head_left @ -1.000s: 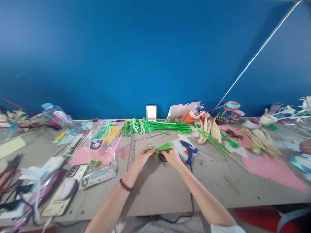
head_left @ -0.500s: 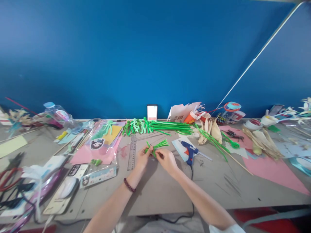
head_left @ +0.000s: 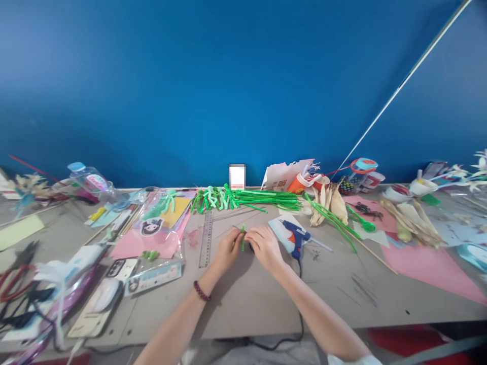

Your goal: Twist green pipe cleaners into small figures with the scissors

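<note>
My left hand (head_left: 229, 249) is closed, its thumb and fingers pinching green pipe cleaners (head_left: 242, 238) above the middle of the table. A short green piece stands upright between the two hands; the rest is hidden by the fingers. A thin wire tip pokes out just above my left fingers. My right hand (head_left: 266, 247) is closed too, its fingertips pressed together against the right side of the green piece. Behind the hands lies a row of green pipe cleaners (head_left: 270, 199), with curled ones (head_left: 216, 197) at its left end.
A clear ruler (head_left: 206, 239) lies left of the hands. To the right, a blue glue gun (head_left: 298, 236) rests on paper, its cord running down to the table edge. Farther out are dried husks (head_left: 335, 205), a phone (head_left: 237, 177), pliers (head_left: 19, 268) and a bottle (head_left: 91, 178).
The fan of green pipe cleaner ends that pointed right has gone from sight, leaving a short upright piece. My right hand has moved slightly up, its fingers now covering more.
</note>
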